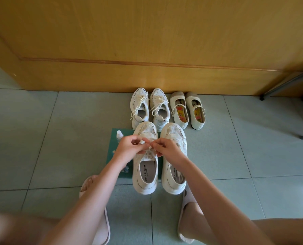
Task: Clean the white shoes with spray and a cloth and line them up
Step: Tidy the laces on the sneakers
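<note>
Knees blur at my bottom edge. Left hand [129, 147] and right hand [166, 148], each grip pinching lace [142, 142] over mesh shoe [145, 131], knot hidden. Bottle [119, 136] half-covered on cloth [112, 144]. Floor [41, 138] open either side.

Wooden panel [147, 41]: we log yellow wood, smooth, with a soft sheen and faint grain.
Floor [58, 138]: pale tiles, matt and finely speckled, with darker grout lines.
Mesh-toed shoes [146, 174]: we see open mesh cloth at the toes, knit cloth along the sides, and smooth matt soles.
Lace [142, 142]: white cloth, matt.
Laced sneakers [140, 106]: smooth white uppers with a slight shine; cloth laces.
Strap flats [179, 110]: cream cloth, matt, with printed insoles.
Spray bottle [119, 136]: clear plastic.
Green mat [115, 156]: matt; we cannot tell the material.
Slippers [186, 209]: white, smooth, matt.
</note>
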Motion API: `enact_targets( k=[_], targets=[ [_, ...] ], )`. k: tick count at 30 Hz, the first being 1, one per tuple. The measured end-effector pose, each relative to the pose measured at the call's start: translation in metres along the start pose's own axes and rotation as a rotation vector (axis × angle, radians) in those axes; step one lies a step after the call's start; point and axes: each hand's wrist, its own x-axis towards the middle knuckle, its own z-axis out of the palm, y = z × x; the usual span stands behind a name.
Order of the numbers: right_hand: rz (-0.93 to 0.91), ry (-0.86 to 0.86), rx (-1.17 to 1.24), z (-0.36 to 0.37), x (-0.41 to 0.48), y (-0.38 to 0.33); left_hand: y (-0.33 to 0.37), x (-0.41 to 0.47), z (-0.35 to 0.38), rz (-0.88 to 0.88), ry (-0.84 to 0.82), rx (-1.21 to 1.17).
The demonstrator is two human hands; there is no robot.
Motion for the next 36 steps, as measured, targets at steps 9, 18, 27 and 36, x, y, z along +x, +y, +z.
enact_targets(
  k=[9,18,27,36],
  targets=[
    [0.0,-0.117,0.023,-0.001,0.005,-0.004,-0.007,-0.002,0.0,0.186,0.074,0.222],
    [-0.017,0.031,-0.129,0.001,0.009,-0.003,-0.014,-0.014,0.025,0.454,0.354,0.422],
    [-0.044,0.056,-0.043,-0.005,0.002,0.0,-0.019,-0.009,0.022,0.462,0.352,0.321],
    [-0.053,0.094,-0.018,-0.002,0.006,0.0,-0.022,-0.007,0.017,0.477,0.287,0.194]
  ],
)
